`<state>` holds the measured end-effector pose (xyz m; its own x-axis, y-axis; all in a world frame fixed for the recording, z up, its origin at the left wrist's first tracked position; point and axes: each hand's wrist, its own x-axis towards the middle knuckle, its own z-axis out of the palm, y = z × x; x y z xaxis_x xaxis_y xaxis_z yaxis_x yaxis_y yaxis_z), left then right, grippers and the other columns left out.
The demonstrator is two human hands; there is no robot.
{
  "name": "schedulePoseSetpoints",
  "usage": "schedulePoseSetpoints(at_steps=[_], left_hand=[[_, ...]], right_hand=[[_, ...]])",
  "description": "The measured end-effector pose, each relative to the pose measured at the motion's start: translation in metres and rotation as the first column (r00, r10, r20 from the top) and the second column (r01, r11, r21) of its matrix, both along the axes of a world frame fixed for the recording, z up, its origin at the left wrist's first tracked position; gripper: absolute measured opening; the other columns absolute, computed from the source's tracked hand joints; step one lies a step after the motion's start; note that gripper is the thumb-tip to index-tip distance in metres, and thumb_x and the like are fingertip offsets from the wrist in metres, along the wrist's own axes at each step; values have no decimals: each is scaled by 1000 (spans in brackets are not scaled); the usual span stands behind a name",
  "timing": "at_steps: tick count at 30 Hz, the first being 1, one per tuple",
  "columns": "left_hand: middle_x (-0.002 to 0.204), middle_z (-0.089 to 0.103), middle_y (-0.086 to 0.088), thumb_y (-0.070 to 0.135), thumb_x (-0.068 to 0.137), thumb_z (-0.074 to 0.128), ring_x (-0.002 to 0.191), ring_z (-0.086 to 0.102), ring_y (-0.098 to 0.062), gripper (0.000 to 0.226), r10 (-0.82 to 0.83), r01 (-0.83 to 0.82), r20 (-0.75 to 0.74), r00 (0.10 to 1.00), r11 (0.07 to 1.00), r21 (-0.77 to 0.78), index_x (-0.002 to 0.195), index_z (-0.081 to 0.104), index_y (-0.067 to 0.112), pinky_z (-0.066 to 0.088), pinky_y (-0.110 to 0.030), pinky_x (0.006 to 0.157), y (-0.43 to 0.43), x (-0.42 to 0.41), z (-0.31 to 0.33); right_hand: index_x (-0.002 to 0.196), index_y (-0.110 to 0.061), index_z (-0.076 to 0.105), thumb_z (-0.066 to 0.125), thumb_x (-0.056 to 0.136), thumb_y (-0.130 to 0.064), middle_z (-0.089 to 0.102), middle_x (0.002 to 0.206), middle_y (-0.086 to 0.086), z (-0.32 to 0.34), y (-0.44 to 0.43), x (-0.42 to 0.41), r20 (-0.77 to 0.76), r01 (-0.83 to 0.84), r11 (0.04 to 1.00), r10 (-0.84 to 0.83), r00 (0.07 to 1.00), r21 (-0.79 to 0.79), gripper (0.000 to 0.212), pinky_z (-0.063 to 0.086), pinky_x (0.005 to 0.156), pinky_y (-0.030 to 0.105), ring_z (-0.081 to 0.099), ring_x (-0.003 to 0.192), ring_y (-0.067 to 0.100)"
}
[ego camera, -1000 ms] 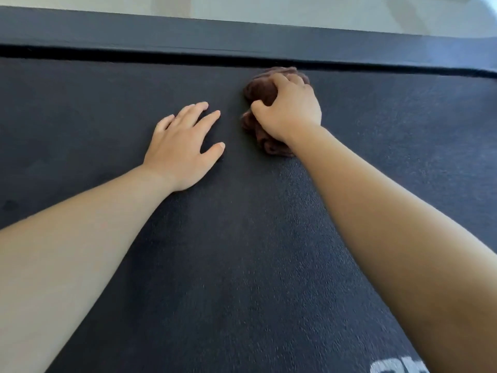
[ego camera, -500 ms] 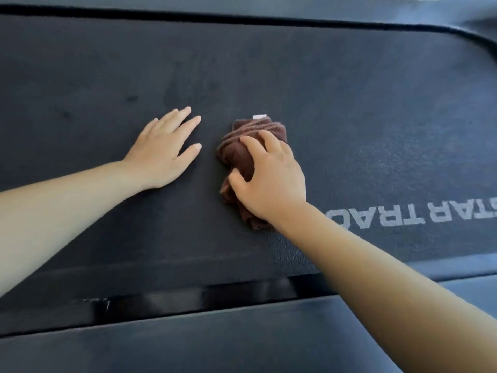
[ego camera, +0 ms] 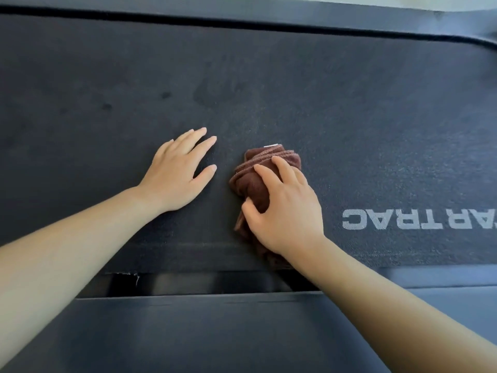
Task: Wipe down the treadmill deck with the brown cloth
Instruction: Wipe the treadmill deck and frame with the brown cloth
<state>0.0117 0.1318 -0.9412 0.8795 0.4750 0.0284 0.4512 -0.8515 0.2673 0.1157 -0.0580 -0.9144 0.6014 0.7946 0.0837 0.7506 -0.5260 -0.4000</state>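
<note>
Two bare hands rest on the dark treadmill deck [ego camera: 349,117]: the left hand [ego camera: 177,175] lies flat with fingers spread, gripping nothing, and the right hand [ego camera: 285,214] is clenched around the bunched brown cloth [ego camera: 252,181]. The cloth presses on the belt just at 3 o'clock of the left hand, apart from it, a small white tag [ego camera: 271,145] showing at its 12 o'clock edge. Grey upside-down lettering [ego camera: 392,219] lies at 3 o'clock of the right hand.

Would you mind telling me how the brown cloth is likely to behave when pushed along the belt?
The brown cloth looks soft and floppy: it is bunched in folds under the right hand. It would probably drag and crumple on the textured belt rather than glide.
</note>
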Motion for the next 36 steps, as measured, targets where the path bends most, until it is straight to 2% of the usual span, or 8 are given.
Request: schedulePoseSetpoints(at_steps=[6, 12, 18, 22, 25, 30, 36], left_hand=[[157, 16, 6, 45, 94, 35, 145, 9, -14, 56, -48, 48, -18, 999, 999, 18, 147, 24, 31, 7, -45, 115, 29, 17, -1], [157, 11, 6, 56, 88, 30, 145, 5, -14, 59, -83, 85, -70, 994, 996, 31, 145, 20, 43, 3, -48, 115, 92, 70, 0], [156, 15, 5, 54, 91, 33, 144, 8, -14, 53, 110, -108, -35, 993, 992, 58, 143, 25, 43, 6, -48, 114, 157, 129, -6], [155, 19, 8, 57, 87, 29, 143, 10, -11, 55, 99, -101, 32, 995, 993, 55, 141, 28, 44, 7, -46, 113, 159, 129, -10], [155, 18, 7, 51, 90, 34, 143, 9, -11, 51, 94, -97, 47, 994, 993, 62, 141, 29, 43, 6, -47, 113, 158, 128, -11], [154, 20, 8, 50, 90, 36, 142, 10, -10, 51, 94, -97, 78, 993, 995, 33, 140, 32, 42, 4, -47, 114, 159, 129, -11], [155, 20, 5, 48, 93, 36, 143, 10, -13, 49, 113, -114, 46, 993, 993, 15, 141, 32, 40, 5, -46, 115, 156, 129, -6]], right_hand=[[130, -27, 51, 54, 80, -46, 40, 146, 1, -3, 48, 31, 14, 44, 999, -44, 999, 17, 54, 40, 99, 42, 37, 129, 25], [121, -27, 55, 51, 80, -47, 46, 137, -2, -7, 123, 86, 36, 90, 995, -91, 995, 37, 46, 44, 90, 40, 41, 123, 23], [125, -25, 54, 51, 81, -49, 47, 134, 1, -9, 215, 165, 51, 140, 990, -142, 989, 34, 51, 42, 88, 41, 42, 122, 26], [127, -26, 53, 50, 81, -49, 46, 137, 2, -6, 269, 212, 28, 184, 982, -185, 982, 37, 52, 42, 91, 40, 40, 125, 26], [124, -25, 55, 50, 80, -47, 48, 134, 1, -5, 296, 233, 11, 206, 978, -206, 978, 39, 49, 41, 87, 37, 41, 124, 25], [129, -25, 51, 49, 80, -46, 46, 137, 3, -3, 298, 235, 18, 188, 982, -189, 982, 20, 53, 41, 88, 36, 39, 126, 27], [132, -24, 49, 52, 82, -45, 42, 142, 3, 2, 234, 180, 29, 114, 993, -113, 993, -19, 55, 41, 89, 36, 38, 127, 29]])
